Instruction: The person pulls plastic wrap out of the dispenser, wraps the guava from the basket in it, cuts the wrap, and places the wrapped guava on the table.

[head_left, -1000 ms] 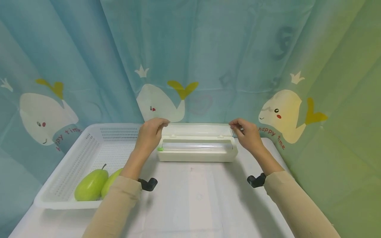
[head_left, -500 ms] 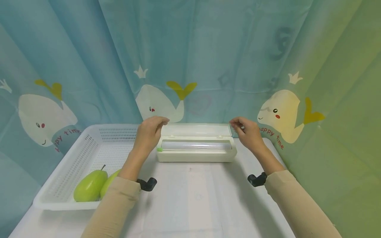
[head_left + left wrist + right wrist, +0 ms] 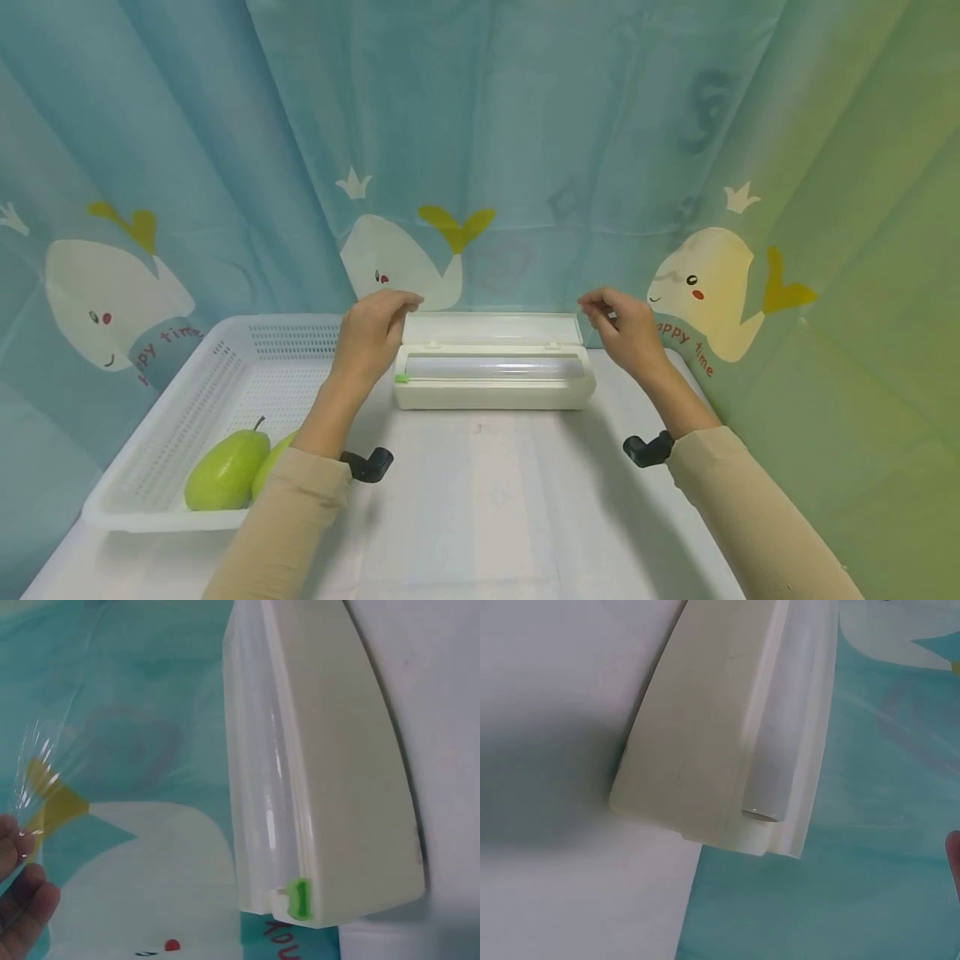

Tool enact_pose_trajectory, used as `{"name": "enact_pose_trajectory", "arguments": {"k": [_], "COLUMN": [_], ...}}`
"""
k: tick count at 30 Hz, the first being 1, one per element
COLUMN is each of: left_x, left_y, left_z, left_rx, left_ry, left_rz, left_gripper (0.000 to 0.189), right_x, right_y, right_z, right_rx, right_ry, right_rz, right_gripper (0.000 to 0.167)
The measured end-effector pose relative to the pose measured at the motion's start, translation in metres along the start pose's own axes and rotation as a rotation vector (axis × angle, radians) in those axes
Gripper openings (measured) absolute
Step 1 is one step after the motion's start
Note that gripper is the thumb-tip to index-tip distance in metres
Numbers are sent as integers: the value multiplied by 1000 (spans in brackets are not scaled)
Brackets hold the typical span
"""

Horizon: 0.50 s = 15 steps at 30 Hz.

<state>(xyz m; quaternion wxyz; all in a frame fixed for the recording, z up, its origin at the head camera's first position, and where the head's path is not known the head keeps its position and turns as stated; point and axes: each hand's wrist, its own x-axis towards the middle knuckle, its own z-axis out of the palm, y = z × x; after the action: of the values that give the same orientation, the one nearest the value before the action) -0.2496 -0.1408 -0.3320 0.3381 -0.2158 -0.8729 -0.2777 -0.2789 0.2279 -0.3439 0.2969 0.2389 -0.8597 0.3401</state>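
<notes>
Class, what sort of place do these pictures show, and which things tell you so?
Probably a curtained-off tabletop workspace, perhaps for food wrapping: a whale-print curtain hangs behind a white-covered table, and an open film dispenser stands on it.

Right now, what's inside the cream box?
A roll of clear plastic wrap lies inside the cream dispenser box. The roll and front wall hide the bottom underneath.

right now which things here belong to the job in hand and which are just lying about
In the job:
left hand, pinching clear film
right hand, near the open lid
film dispenser, with its roll and green slider

Seemingly just lying about, untouched by either hand:
white basket
two green fruits in it, one partly hidden
whale-print curtain behind
</notes>
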Motion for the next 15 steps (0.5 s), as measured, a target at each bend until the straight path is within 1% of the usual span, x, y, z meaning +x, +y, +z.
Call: {"name": "enact_pose_trajectory", "arguments": {"k": [5, 15], "left_x": [0, 2], "left_y": [1, 5], "left_z": [-3, -8], "left_rx": [-4, -11], "left_ry": [17, 41], "left_rz": [4, 26], "left_gripper": [21, 20], "right_x": [2, 5], "right_y": [-2, -5], "right_z": [-1, -6], "right_rx": [23, 4], "right_ry": [8, 36], "right_rz": [-19, -43], "right_gripper": [8, 8]}}
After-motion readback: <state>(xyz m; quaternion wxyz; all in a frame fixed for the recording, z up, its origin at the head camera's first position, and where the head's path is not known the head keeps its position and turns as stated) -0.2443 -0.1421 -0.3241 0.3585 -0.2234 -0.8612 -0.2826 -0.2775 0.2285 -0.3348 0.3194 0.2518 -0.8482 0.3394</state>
